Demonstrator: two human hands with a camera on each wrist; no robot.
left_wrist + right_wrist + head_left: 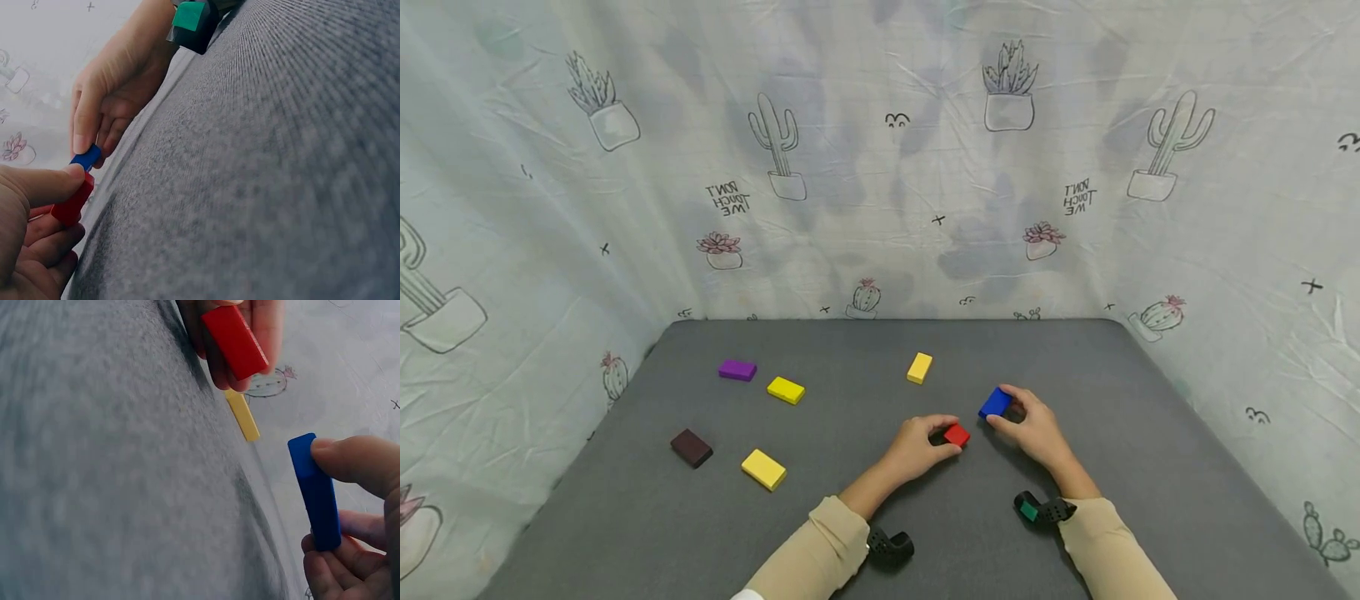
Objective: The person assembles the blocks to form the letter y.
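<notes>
Between thumb and fingers, my left hand (919, 448) pinches a red block (957, 436) near the middle of the grey table. To its right and a little farther back, my right hand (1033, 425) pinches a blue block (995, 402) by its ends. The two blocks are apart in the head view. In the right wrist view the blue block (315, 494) stands on edge between thumb and fingertips, and the red block (235, 342) shows in the other hand. The left wrist view shows the red block (73, 200) in front of the blue block (86, 157).
On the grey table (850, 533) lie a purple block (737, 370), a dark brown block (691, 448) and three yellow blocks (786, 390), (763, 469), (919, 367). A cactus-print curtain (865, 167) hangs behind the table and along its sides.
</notes>
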